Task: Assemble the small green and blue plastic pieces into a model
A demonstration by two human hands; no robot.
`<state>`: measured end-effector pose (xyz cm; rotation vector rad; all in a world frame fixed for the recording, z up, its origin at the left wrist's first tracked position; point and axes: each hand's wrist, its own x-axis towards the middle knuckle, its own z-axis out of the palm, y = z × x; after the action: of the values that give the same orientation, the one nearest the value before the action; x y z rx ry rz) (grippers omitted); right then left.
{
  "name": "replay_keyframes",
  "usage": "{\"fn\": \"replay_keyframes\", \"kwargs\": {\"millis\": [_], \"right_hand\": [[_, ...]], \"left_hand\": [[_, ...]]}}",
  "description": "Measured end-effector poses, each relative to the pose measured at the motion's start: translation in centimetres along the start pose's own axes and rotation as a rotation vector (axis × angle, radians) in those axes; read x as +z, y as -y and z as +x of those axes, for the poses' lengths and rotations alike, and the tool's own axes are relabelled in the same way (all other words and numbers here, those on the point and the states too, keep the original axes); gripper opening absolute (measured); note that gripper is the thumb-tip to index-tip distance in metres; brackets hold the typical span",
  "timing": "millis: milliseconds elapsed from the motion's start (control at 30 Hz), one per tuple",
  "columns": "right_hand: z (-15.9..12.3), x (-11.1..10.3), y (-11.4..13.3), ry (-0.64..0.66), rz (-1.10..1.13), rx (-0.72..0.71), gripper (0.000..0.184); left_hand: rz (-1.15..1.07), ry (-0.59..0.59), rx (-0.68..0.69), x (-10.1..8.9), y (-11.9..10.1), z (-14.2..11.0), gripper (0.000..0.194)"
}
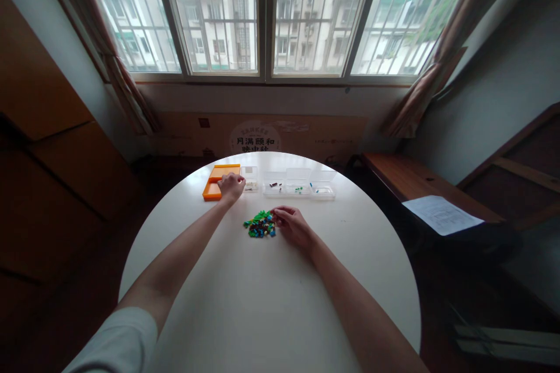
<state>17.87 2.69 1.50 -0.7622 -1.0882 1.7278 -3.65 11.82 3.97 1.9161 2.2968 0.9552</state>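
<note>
A small heap of tiny green, blue and dark pieces [261, 225] lies on the round white table [271, 297]. My right hand [294, 225] rests beside the heap on its right, fingers curled, fingertips touching the pieces. My left hand [231, 185] reaches far forward, fingers closed, at the orange tray [214, 186] and next to the leftmost clear box [249, 180]. What its fingers hold, if anything, is too small to see. Three more clear boxes [298, 182] stand in a row to the right, each with a few small pieces inside.
A wooden bench [406, 178] with a sheet of paper [441, 214] stands to the right of the table. A barred window [266, 11] and a cardboard box [256, 134] are behind it. Wooden cabinets [52, 157] line the left.
</note>
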Motion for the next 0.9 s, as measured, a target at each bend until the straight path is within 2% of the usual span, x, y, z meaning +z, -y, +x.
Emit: {"fn": "replay_keyframes", "kwargs": {"millis": [100, 167, 267, 333, 467, 567, 733, 900], "right_hand": [[0.1, 0.0, -0.1, 0.004, 0.013, 0.001, 0.022], [0.1, 0.0, -0.1, 0.007, 0.019, 0.000, 0.022], [0.2, 0.0, -0.2, 0.017, 0.017, 0.001, 0.022], [0.2, 0.0, -0.2, 0.024, 0.017, -0.002, 0.022], [0.1, -0.1, -0.2, 0.026, 0.012, -0.011, 0.021], [0.0, -0.1, -0.1, 0.023, 0.001, -0.009, 0.021], [-0.1, 0.1, 0.1, 0.013, 0.013, -0.007, 0.020], [-0.1, 0.3, 0.3, 0.000, 0.030, -0.010, 0.019]], "left_hand": [[-0.059, -0.015, 0.056, -0.2, 0.1, -1.4, 0.018], [-0.147, -0.035, 0.186, -0.3, 0.2, -3.2, 0.017], [-0.323, 0.089, 0.419, -0.5, 0.5, -6.6, 0.017], [-0.377, 0.144, 0.486, -0.8, 0.8, -8.6, 0.016], [-0.364, 0.219, 0.523, -1.6, 1.8, -10.5, 0.016], [-0.273, 0.194, 0.539, -2.3, 2.3, -10.8, 0.017], [-0.189, 0.190, 0.569, -3.3, 1.8, -11.3, 0.015], [-0.187, 0.216, 0.573, -3.4, 1.5, -11.4, 0.016]]}}
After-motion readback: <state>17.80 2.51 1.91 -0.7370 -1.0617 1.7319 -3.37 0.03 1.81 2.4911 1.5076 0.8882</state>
